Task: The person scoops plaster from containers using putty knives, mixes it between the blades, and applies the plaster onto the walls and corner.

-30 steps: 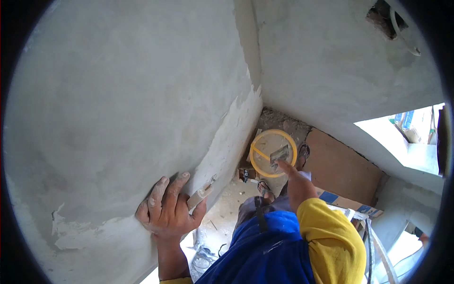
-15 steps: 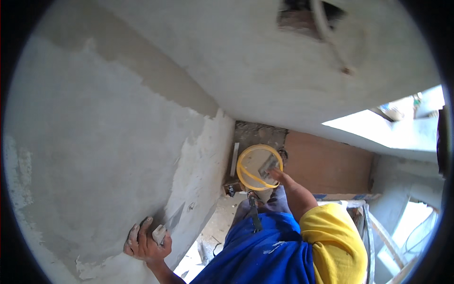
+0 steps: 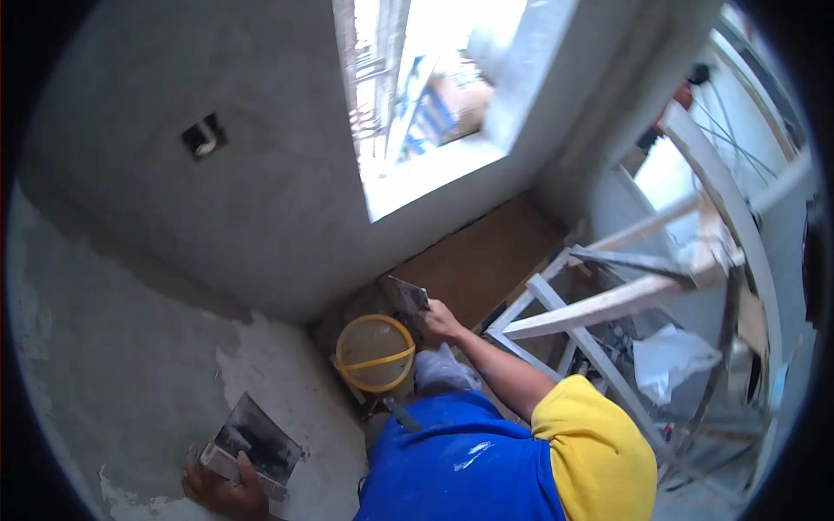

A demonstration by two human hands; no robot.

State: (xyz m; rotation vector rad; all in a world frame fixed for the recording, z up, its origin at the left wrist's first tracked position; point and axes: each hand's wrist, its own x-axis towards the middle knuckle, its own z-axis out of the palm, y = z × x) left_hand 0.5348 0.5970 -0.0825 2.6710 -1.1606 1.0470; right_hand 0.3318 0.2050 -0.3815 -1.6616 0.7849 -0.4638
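Note:
At the lower left, my left hand (image 3: 224,482) is closed on the handle of a wide plastering trowel (image 3: 256,434), its dark blade beside the patchy grey plastered wall (image 3: 104,347). My right hand (image 3: 434,319) grips a smaller metal trowel (image 3: 407,292), held just above and right of a yellow-rimmed bucket (image 3: 375,385). The bucket has a pale mix inside and its yellow handle lies across the top. My blue and yellow shirt fills the lower middle, hiding part of the floor.
A bright window opening (image 3: 434,169) is in the far wall, with a wall cavity and conduit (image 3: 206,136) left of it. A brown board (image 3: 469,256) lies along that wall's foot. A wooden frame or scaffold (image 3: 599,308) crowds the right, with a white sheet (image 3: 673,360) among it.
The view has swung toward the window and wooden frame. My right hand has lifted its trowel out from over the bucket's middle to beside its rim. My left hand still holds its trowel.

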